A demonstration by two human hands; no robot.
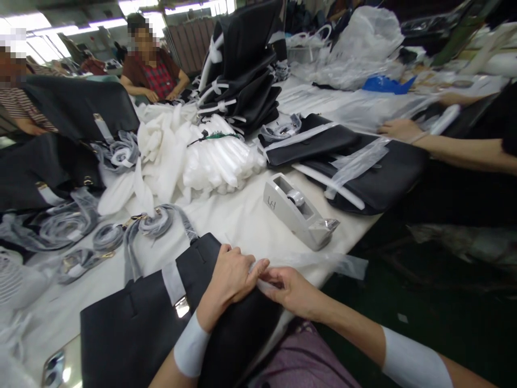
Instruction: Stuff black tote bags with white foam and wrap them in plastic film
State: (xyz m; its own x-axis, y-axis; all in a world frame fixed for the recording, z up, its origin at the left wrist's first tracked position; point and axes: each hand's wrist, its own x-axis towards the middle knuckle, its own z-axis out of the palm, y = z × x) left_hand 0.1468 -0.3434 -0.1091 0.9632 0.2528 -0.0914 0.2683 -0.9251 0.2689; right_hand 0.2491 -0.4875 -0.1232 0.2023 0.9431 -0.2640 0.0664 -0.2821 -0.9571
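Observation:
A black bag with a metal clasp lies in front of me at the table's near edge, its flap partly under a pale strip. My left hand rests over the bag's right edge with its fingers curled round it, and the thumb points toward my right hand. My right hand pinches a translucent plastic strip at the same edge. The strip's free end trails right, past the table edge. Both hands nearly touch. A grey tape dispenser stands just beyond them.
Wrapped straps lie behind the bag, with a phone at lower left. White foam padding and stacked black bags stand further back. At right, a co-worker's hand is near other bags. Two people sit opposite.

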